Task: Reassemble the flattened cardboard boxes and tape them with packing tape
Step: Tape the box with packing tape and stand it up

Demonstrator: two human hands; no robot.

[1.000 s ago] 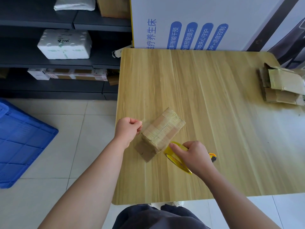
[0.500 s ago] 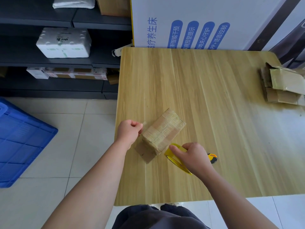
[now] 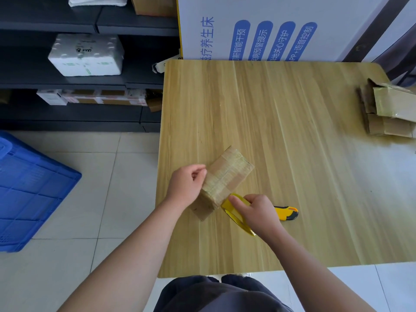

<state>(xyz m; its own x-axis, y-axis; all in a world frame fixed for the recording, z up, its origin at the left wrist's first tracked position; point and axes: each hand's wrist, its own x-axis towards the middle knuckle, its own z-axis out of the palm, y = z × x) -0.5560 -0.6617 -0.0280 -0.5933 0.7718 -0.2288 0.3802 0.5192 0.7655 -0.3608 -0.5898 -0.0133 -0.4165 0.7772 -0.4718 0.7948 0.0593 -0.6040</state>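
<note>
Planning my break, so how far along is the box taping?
One box stands folded with tape across its top. The right hand grips the tape roll at its near end; the left hand touches its left edge. The cardboard pile at far right looks left to do.

You're in a stockroom: dark shelves [image 3: 67,83] hold a foam box [image 3: 86,56] and parcels [image 3: 94,99]. A blue crate [image 3: 29,190] sits on the tiles [image 3: 108,188], flattened boxes [image 3: 387,113] lie on your table [image 3: 292,131].

Box [image 3: 227,179] on surface [image 3: 292,131], near-left quarter. Tape roll [image 3: 236,218] touching its near right end; knife [image 3: 288,213] just right of roll. Stack of flattened boxes [image 3: 387,111] at right edge. Crate [image 3: 29,190] on floor left of surface; shelf [image 3: 139,81] behind crate; carton [image 3: 270,23] behind surface
</note>
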